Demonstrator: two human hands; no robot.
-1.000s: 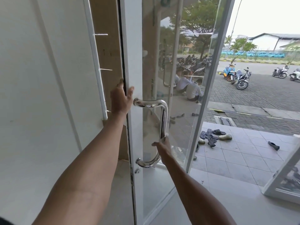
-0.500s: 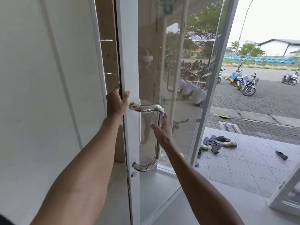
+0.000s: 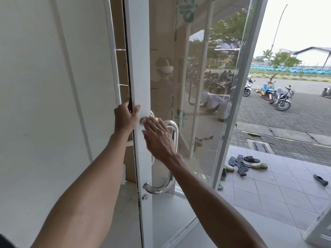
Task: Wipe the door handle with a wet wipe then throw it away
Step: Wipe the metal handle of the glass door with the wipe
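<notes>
Beyond the glass, a tiled porch with scattered sandals (image 3: 242,164) is giving way to a paved yard with parked motorbikes (image 3: 279,97). On the white door frame (image 3: 138,68), the left hand (image 3: 125,119) is gripping the frame's edge, fingers wrapped round behind it and thumb pressing its front face. The right hand (image 3: 158,138) is lying nearly flat, fingers stretched out over the top bend of the chrome door handle (image 3: 171,178). Whether a wet wipe is under that palm cannot be told. Both forearms are reaching up from the lower edge.
</notes>
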